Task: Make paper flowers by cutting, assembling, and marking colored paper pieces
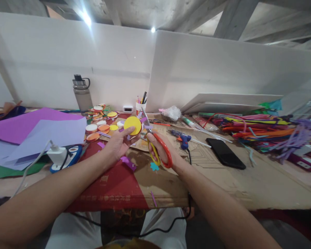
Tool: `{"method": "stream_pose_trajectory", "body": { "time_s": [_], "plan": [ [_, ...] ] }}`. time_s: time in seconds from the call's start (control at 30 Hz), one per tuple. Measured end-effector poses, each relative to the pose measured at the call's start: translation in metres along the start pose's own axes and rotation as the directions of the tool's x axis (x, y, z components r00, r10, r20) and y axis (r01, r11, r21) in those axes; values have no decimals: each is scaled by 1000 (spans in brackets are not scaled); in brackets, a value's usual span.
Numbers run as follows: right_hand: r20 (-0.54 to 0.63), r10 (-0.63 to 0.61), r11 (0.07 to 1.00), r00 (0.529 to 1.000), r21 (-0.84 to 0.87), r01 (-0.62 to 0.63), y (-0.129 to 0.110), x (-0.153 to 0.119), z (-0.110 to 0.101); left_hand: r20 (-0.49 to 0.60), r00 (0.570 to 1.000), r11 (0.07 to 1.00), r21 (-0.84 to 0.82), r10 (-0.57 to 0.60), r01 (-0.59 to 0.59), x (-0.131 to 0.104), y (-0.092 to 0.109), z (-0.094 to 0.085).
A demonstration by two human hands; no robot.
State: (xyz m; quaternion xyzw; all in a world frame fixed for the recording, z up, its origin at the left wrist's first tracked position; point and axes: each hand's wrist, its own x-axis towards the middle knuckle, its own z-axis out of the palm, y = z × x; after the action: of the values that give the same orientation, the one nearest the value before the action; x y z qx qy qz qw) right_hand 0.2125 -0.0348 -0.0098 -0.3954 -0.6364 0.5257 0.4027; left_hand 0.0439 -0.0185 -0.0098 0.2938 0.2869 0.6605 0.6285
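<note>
In my left hand (119, 142) is a yellow paper disc (132, 125) with purple paper strips (144, 119) sticking out around its edge. My right hand (162, 148) grips scissors (168, 152) with one red and one yellow handle loop. The blades point up and away, close to the strips at the disc's right side; whether they touch a strip I cannot tell. Below my hands lie a purple paper scrap (129, 163) and a small teal paper shape (154, 166) on the cardboard.
Orange, white and yellow discs (92, 128) cluster at the left, beside purple paper sheets (49, 133). A power strip (67, 159) lies nearer. Right of my hands are a blue glue gun (184, 141), a black phone (225, 153) and colourful pipe cleaners (264, 129). A bottle (82, 95) stands behind.
</note>
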Motion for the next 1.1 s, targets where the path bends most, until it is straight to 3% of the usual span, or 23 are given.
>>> {"method": "stream_pose_trajectory", "body": {
  "time_s": [1.1],
  "plan": [
    [-48,28,1000,998,0,-28,5,1,-2,71,997,999,4,-35,35,-4,0,3]
  ]
}}
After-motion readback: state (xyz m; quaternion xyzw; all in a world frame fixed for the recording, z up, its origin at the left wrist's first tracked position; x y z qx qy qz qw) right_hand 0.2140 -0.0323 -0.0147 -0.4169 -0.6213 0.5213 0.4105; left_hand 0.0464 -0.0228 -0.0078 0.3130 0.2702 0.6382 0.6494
